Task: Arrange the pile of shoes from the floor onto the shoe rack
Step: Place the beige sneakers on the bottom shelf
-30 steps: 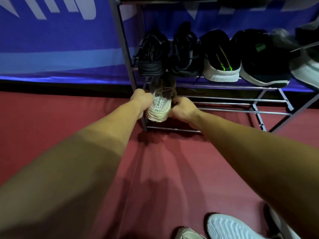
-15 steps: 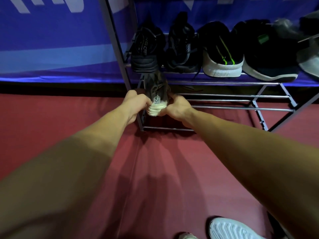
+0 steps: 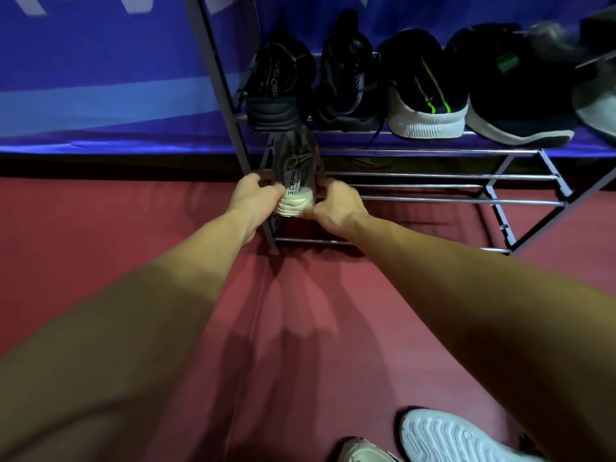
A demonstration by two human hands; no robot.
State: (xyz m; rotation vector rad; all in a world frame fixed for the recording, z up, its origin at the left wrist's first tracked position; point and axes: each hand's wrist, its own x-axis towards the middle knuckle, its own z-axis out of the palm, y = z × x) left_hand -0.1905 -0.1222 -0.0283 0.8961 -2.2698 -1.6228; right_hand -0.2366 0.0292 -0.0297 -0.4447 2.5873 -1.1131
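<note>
A grey-beige sneaker (image 3: 296, 175) with a cream heel lies toe-inward on the lowest shelf of the metal shoe rack (image 3: 433, 176), at its left end. My left hand (image 3: 255, 195) grips the heel from the left, and my right hand (image 3: 336, 203) grips it from the right. On the shelf above stand two black sneakers (image 3: 280, 85), a black shoe with green stripes and a white sole (image 3: 423, 91), and a dark shoe (image 3: 510, 91).
On the red floor at the bottom right lie a white-soled shoe (image 3: 446, 438) turned sole-up and a beige shoe (image 3: 360, 453). A blue banner (image 3: 100, 61) hangs behind the rack. The rack's left post (image 3: 230, 128) stands just left of the held sneaker.
The sneaker has gone deeper onto the lowest shelf, with both hands still holding its heel. The view has shifted slightly.
</note>
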